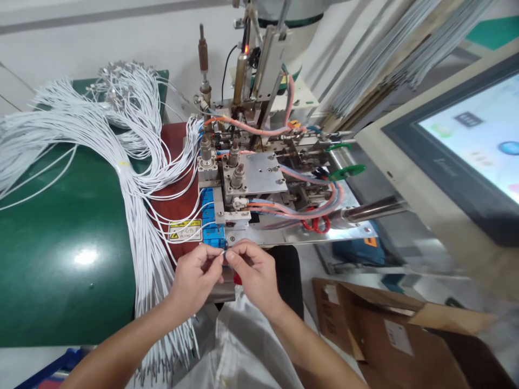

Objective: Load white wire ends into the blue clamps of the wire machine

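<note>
My left hand (197, 276) and my right hand (252, 273) meet fingertip to fingertip just below the front edge of a small metal machine (251, 178). Both pinch a thin white wire end between thumb and forefinger, right under the machine's blue block (211, 219). A thick bundle of white wires (133, 216) drapes from the green table down past my left wrist. Several wires loop from the bundle into the machine's left side.
The green table (60, 243) carries more white wires (60, 124) at the far left. A touch-screen panel (466, 146) stands at the right. Cardboard boxes (385, 329) lie at the lower right. Orange hoses (308, 210) and a yellow warning label (185, 229) sit on the machine.
</note>
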A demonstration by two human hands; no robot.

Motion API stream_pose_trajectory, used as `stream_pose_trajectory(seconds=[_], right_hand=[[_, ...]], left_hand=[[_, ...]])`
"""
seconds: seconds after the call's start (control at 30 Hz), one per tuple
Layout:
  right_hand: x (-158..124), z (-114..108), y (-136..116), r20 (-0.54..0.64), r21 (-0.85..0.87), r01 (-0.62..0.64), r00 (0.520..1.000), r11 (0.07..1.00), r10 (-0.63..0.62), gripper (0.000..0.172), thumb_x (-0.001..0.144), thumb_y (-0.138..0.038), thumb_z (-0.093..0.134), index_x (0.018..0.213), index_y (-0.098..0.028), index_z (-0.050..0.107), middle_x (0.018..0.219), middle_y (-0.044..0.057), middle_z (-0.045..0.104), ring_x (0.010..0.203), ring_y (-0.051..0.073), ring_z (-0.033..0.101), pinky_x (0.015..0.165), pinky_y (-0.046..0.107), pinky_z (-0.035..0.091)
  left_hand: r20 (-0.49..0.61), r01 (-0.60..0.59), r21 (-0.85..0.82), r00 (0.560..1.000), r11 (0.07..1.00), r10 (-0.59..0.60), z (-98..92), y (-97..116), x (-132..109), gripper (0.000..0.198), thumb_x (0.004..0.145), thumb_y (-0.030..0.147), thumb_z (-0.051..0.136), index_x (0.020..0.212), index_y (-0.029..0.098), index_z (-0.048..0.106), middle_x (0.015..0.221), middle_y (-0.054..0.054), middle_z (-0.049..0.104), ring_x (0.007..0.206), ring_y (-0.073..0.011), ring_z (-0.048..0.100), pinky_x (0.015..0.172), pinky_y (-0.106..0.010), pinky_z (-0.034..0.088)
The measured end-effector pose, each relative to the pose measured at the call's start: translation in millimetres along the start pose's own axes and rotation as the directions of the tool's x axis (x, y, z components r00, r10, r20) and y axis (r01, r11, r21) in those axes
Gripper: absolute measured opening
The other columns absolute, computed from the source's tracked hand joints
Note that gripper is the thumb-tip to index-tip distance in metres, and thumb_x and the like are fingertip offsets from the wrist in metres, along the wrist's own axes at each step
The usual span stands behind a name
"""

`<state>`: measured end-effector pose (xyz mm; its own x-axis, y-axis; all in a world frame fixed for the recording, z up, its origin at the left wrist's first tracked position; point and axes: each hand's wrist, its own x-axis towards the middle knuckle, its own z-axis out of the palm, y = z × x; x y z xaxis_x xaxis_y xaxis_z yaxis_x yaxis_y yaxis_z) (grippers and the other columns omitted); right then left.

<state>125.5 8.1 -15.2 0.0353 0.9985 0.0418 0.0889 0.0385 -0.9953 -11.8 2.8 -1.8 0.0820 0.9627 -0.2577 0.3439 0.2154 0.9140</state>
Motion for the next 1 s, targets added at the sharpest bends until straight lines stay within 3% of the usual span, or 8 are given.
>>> stream_pose_trajectory(seconds=[0.2, 0.3, 0.47, 0.57, 0.63, 0.77, 0.9, 1.0], right_hand=[[-7.6, 6.4, 7.4, -0.083, 0.052, -0.014, 0.996, 0.999, 0.018, 0.014, 0.077, -0.020, 0.056, 0.066, -0.018, 0.063, 0.066, 0.002, 0.058, 0.064, 0.014, 0.055, 0.060, 0.026, 0.045], [-3.5, 1.9, 6.4, -0.107, 0.157, -0.118, 0.985, 0.980, 0.136, 0.007, 0.073, -0.022, 0.059, 0.072, -0.018, 0.064, 0.072, 0.003, 0.060, 0.063, 0.014, 0.057, 0.058, 0.026, 0.046], [-0.5, 4.9, 4.0, -0.015, 0.304, -0.275, 0.956, 0.912, 0.294, 0.009, 0.070, -0.024, 0.063, 0.064, -0.017, 0.062, 0.062, 0.000, 0.059, 0.055, 0.012, 0.056, 0.055, 0.025, 0.047], [-2.5, 7.5, 4.2, -0.070, 0.241, -0.240, 0.962, 0.940, 0.264, 0.009, 0.070, -0.023, 0.062, 0.063, -0.017, 0.061, 0.062, 0.000, 0.059, 0.057, 0.013, 0.055, 0.056, 0.026, 0.046], [-3.1, 6.8, 5.3, -0.142, 0.095, -0.147, 0.977, 0.985, 0.160, 0.009, 0.071, -0.020, 0.060, 0.062, -0.017, 0.061, 0.064, 0.001, 0.058, 0.059, 0.013, 0.054, 0.057, 0.026, 0.045], [0.8, 2.5, 11.0, -0.174, -0.111, -0.014, 0.985, 0.994, -0.005, 0.011, 0.072, -0.018, 0.058, 0.060, -0.018, 0.060, 0.063, 0.000, 0.056, 0.060, 0.013, 0.052, 0.059, 0.026, 0.043], [6.3, 2.2, 20.6, -0.135, -0.090, -0.116, 0.985, 0.989, 0.103, 0.013, 0.073, -0.023, 0.056, 0.061, -0.018, 0.059, 0.061, 0.000, 0.054, 0.055, 0.012, 0.050, 0.052, 0.024, 0.041], [7.6, 4.4, 26.8, -0.112, -0.102, -0.170, 0.981, 0.980, 0.158, 0.014, 0.073, -0.026, 0.055, 0.061, -0.018, 0.057, 0.060, -0.001, 0.053, 0.053, 0.012, 0.047, 0.050, 0.023, 0.039]], left_hand=[[-0.035, 0.007, -0.102, 0.999, 0.995, -0.011, 9.4, -5.9, -0.9, 0.014, 0.082, 0.030, 0.052, 0.084, 0.016, 0.056, 0.066, 0.002, 0.060, 0.049, -0.0079, 0.055, 0.050, -0.018, 0.045], [-0.016, 0.022, -0.085, 1.000, 0.996, -0.023, 7.8, -4.1, -1.8, 0.014, 0.082, 0.029, 0.052, 0.085, 0.016, 0.056, 0.062, 0.003, 0.058, 0.049, -0.0084, 0.056, 0.051, -0.019, 0.045], [-0.020, 0.017, -0.071, 1.000, 0.997, -0.019, 10.2, -6.7, -1.2, 0.012, 0.083, 0.029, 0.051, 0.084, 0.017, 0.055, 0.059, 0.004, 0.057, 0.050, -0.0088, 0.056, 0.051, -0.019, 0.045], [-0.031, 0.018, -0.069, 0.999, 0.997, -0.020, 11.3, -8.1, 0.3, 0.014, 0.083, 0.030, 0.050, 0.085, 0.017, 0.054, 0.061, 0.003, 0.058, 0.049, -0.0086, 0.055, 0.051, -0.019, 0.045], [0.008, 0.029, -0.045, 1.000, 0.999, -0.029, 8.3, -7.3, 1.8, 0.016, 0.084, 0.031, 0.050, 0.087, 0.016, 0.056, 0.066, 0.001, 0.061, 0.050, -0.0085, 0.055, 0.052, -0.019, 0.045], [0.110, 0.008, 0.105, 0.994, 0.994, -0.020, -8.6, -3.0, 6.7, 0.022, 0.082, 0.029, 0.053, 0.101, 0.019, 0.058, 0.080, -0.001, 0.064, 0.053, -0.0091, 0.054, 0.053, -0.020, 0.044], [0.166, -0.125, 0.375, 0.984, 0.919, 0.066, -26.4, -0.4, 13.9, 0.017, 0.082, 0.023, 0.051, 0.096, 0.021, 0.060, 0.082, 0.000, 0.064, 0.063, -0.0118, 0.057, 0.062, -0.023, 0.044], [0.167, -0.192, 0.484, 0.978, 0.854, 0.125, -29.9, -0.4, 19.2, 0.012, 0.082, 0.020, 0.050, 0.086, 0.020, 0.061, 0.080, -0.001, 0.062, 0.071, -0.0139, 0.057, 0.067, -0.025, 0.044]])
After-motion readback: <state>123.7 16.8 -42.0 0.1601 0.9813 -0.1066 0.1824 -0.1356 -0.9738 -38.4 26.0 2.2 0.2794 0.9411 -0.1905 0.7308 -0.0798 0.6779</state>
